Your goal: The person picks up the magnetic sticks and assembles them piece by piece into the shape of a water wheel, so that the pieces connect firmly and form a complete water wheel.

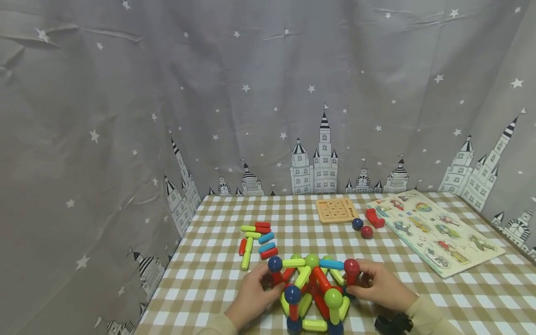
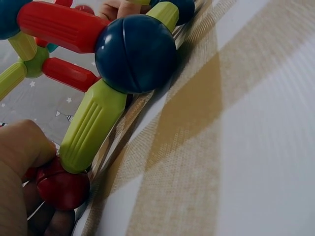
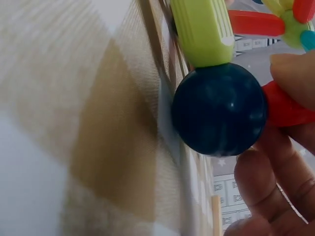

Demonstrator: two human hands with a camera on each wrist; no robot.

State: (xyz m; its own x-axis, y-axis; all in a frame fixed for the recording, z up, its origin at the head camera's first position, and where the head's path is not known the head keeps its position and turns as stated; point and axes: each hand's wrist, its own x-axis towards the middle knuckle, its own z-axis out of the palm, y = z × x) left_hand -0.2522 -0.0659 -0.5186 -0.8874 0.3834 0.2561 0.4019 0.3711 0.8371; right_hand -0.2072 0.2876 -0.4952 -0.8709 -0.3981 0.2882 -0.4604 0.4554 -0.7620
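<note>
A structure of coloured magnetic rods and balls (image 1: 311, 261) stands on the table, with red, lime and blue rods joined by balls. At its left side my left hand (image 1: 251, 294) grips an upright red rod below a dark blue ball (image 1: 275, 264). In the left wrist view, those fingers lie around a dark red ball (image 2: 64, 189) at the lower end of a lime rod (image 2: 93, 128). On the opposite side my right hand (image 1: 378, 284) pinches a red rod (image 3: 288, 105) between a red top ball (image 1: 352, 266) and a dark blue bottom ball (image 3: 220, 109).
Several loose rods (image 1: 247, 253) lie back left on the checked cloth. Beyond the structure are a wooden number puzzle (image 1: 337, 211), a blue ball (image 1: 358, 224), a red ball (image 1: 366, 232) and a red curved piece (image 1: 374, 218). A picture puzzle board (image 1: 435, 228) lies right; a black object (image 1: 392, 324) sits by my right wrist.
</note>
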